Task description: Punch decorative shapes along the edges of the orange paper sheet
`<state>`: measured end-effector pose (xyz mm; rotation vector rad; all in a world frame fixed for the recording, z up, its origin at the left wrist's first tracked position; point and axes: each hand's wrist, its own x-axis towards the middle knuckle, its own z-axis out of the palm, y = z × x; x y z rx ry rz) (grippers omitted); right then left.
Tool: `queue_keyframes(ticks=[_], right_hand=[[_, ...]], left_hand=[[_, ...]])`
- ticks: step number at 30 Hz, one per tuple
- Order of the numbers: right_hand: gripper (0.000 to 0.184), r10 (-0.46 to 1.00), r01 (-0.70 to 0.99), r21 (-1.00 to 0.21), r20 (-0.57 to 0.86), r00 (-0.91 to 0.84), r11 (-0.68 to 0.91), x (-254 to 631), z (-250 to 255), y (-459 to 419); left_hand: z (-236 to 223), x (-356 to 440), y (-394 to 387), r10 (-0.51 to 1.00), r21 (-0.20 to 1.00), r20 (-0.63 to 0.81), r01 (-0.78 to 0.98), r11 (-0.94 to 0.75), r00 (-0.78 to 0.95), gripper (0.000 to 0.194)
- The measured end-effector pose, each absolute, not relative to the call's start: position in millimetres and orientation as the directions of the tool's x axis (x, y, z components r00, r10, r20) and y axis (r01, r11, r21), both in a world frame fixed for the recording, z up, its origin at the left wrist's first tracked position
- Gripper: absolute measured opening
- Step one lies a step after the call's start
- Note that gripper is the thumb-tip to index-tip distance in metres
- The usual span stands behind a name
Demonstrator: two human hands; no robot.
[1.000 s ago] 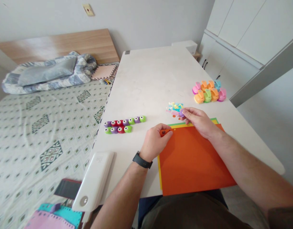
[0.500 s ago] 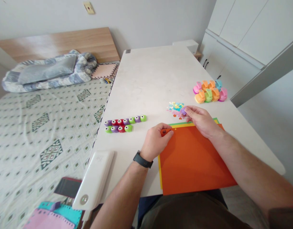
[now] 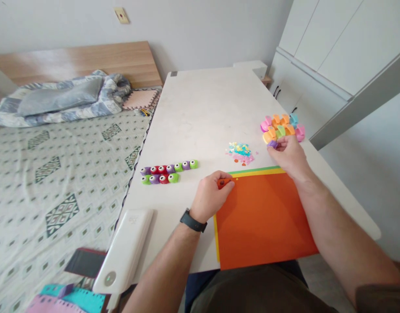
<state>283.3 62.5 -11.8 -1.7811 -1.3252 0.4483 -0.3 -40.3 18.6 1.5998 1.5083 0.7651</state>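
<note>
My left hand (image 3: 213, 193) pinches the upper left corner of an orange paper sheet (image 3: 265, 217), where small punched holes show. Yellow and green sheets (image 3: 256, 171) peek out beneath it along the top. Between the fingertips of my right hand (image 3: 289, 154) is a small purple paper punch (image 3: 272, 144), just in front of a cluster of larger, colourful lever punches (image 3: 280, 131). Beyond the sheets lies a pile of tiny cut paper shapes (image 3: 240, 151), blue, yellow and pink with a few orange bits.
Two rows of small red, purple and green punches (image 3: 167, 169) stand left on the white table (image 3: 206, 108). A white power bank (image 3: 124, 252) lies at the left edge. Beyond that edge is a bed (image 3: 69, 174) with a phone (image 3: 85, 262). White cabinets (image 3: 317, 74) stand right.
My right hand has moved right, away from the paper shapes to the lever punches, carrying the purple punch. My left hand keeps its pinch on the orange sheet's corner.
</note>
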Motion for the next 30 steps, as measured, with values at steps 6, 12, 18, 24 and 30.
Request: queue_keyframes(ticks=[6,12,18,24,30], right_hand=[[0.037,0.911,0.785,-0.582,0.171,0.375,-0.214,307.4,-16.0,71.1],[0.034,0.933,0.853,-0.501,0.218,0.285,-0.144,301.3,-14.8,72.4],[0.035,0.917,0.836,-0.534,0.258,0.305,-0.128,300.5,-21.2,73.0],[0.034,0.914,0.841,-0.527,0.273,0.299,-0.118,300.4,-26.0,75.3],[0.034,0.902,0.854,-0.514,0.325,0.285,-0.084,302.1,-29.4,77.0]], left_hand=[[18.5,-0.5,-40.3,0.989,0.863,-0.089,0.504,0.017,0.118,0.022],[23.3,0.8,-40.1,0.988,0.859,-0.103,0.511,0.032,0.112,0.022],[21.6,0.6,-40.2,0.989,0.855,-0.099,0.517,0.029,0.108,0.022],[18.5,-0.7,-39.8,0.990,0.856,-0.081,0.518,0.009,0.115,0.022],[15.2,-1.0,-39.8,0.991,0.854,-0.071,0.521,0.001,0.115,0.022]])
